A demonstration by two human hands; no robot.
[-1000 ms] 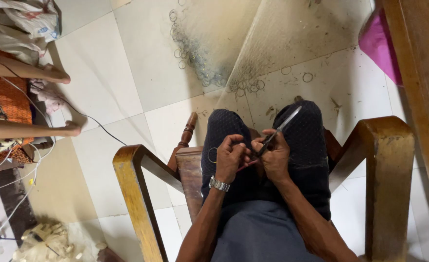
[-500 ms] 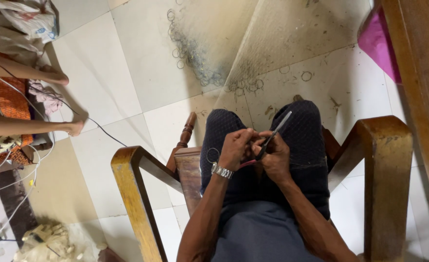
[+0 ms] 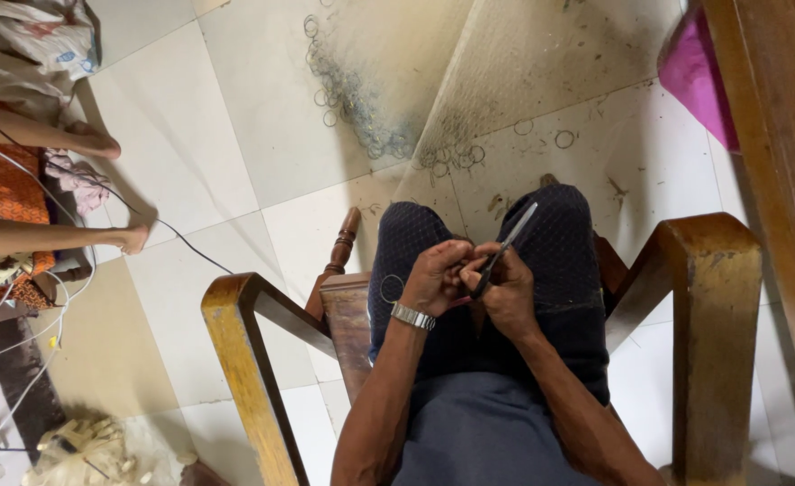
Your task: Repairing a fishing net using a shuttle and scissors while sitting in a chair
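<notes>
I sit in a wooden armchair (image 3: 249, 315) and look down at my lap. My right hand (image 3: 510, 292) grips a slim pair of metal pliers (image 3: 505, 247) whose tip points up and away over my dark trousers. My left hand (image 3: 433, 277), with a metal watch at the wrist, is closed against the right hand at the tool's jaws, pinching something too small to make out. A thin wire ring (image 3: 391, 289) lies on my left thigh. Several more wire rings (image 3: 352, 99) are scattered on the tiled floor ahead.
Another person's bare legs (image 3: 46, 135) stretch across the floor at the left, beside orange cloth and a thin cable (image 3: 190, 247). A pink object (image 3: 699, 76) and a wooden table edge (image 3: 775, 117) stand at the right. Pale scraps (image 3: 82, 450) lie at bottom left.
My hands stay together on my lap, with the pliers tilting slightly. The other person's legs at the left shifted a little.
</notes>
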